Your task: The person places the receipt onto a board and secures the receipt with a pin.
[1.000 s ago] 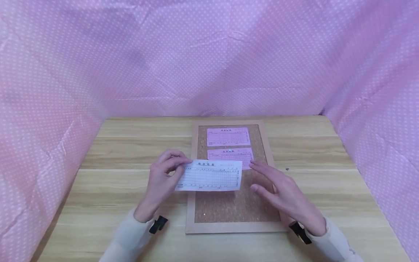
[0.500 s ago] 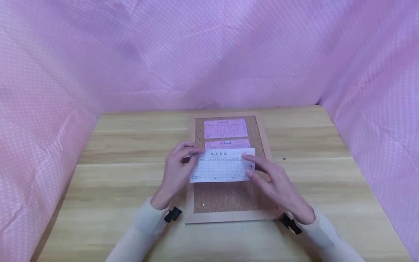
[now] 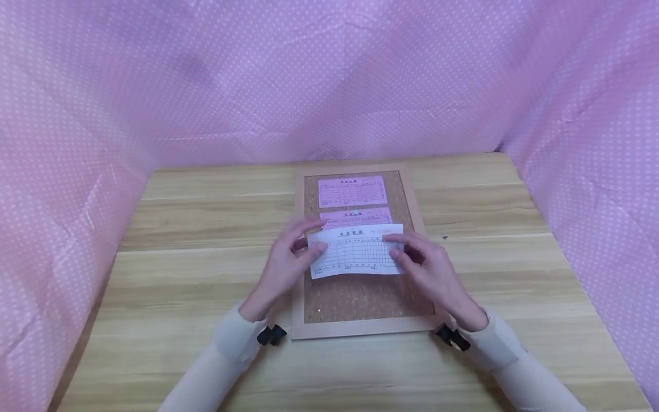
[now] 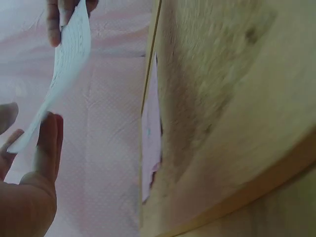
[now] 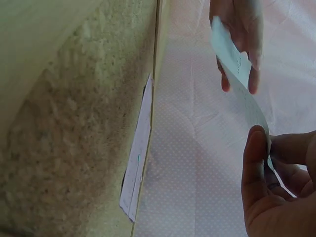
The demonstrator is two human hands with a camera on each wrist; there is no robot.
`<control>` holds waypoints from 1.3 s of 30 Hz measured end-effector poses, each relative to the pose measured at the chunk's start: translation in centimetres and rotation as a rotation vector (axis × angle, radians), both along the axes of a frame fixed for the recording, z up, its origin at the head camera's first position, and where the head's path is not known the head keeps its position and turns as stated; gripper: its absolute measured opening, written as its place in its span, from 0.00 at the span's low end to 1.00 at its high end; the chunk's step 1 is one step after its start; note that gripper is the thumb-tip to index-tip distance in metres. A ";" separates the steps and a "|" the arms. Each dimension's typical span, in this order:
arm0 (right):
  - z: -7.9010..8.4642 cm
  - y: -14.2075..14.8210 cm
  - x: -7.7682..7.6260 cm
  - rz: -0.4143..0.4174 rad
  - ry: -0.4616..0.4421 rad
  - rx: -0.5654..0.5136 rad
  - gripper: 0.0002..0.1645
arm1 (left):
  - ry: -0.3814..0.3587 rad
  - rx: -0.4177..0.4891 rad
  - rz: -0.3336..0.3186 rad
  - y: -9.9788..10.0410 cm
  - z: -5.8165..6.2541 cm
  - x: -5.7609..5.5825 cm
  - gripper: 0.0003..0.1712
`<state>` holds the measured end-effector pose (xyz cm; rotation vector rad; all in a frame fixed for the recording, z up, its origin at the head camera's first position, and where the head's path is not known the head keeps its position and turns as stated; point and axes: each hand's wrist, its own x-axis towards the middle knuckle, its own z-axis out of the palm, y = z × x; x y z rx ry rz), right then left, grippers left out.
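Observation:
A white receipt slip (image 3: 355,252) with a printed grid is held slightly bowed above the corkboard (image 3: 360,297), as both wrist views show from the side. My right hand (image 3: 437,274) pinches its right end between thumb and fingers. At the slip's left end my left hand (image 3: 288,260) has its fingers spread around the edge; in the left wrist view the thumb (image 4: 7,116) stands apart from the paper. Two pink receipt slips lie on the board: the upper one (image 3: 352,193) shows whole, while the lower one (image 3: 355,218) is partly hidden behind the white slip.
A pale push pin (image 3: 355,212) sits at the top of the lower pink slip. One small shiny dot (image 3: 318,311) shows on the cork at lower left. Right of the board, a small dark speck (image 3: 445,237) lies on the wooden table (image 3: 515,274). Pink dotted cloth (image 3: 329,86) surrounds the table.
The white slip has moved right, over the lower pink slip. My right hand has come in and taken its right end. My left fingers have loosened from their pinch at the left corner.

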<state>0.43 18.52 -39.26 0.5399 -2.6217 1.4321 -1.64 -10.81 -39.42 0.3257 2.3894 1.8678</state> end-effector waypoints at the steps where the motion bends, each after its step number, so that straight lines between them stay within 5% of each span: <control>1: -0.1 0.1 -0.1 -0.001 -0.004 0.002 0.17 | -0.021 -0.002 -0.016 -0.2 -0.1 0.0 0.24; 8: -0.2 0.4 -0.1 0.014 -0.045 0.037 0.16 | 0.059 -0.114 -0.063 -0.6 -0.7 0.5 0.11; 20: -1.3 1.2 -0.5 0.064 -0.027 0.124 0.15 | 0.041 -0.283 -0.019 -0.2 -1.3 1.0 0.12; 30: -1.7 1.5 -1.1 0.102 -0.047 0.217 0.17 | 0.060 -0.413 -0.103 0.0 -1.3 0.6 0.17; 39: -2.1 1.9 -2.3 0.129 -0.102 0.278 0.18 | 0.006 -0.454 -0.192 0.2 -1.8 0.3 0.21</control>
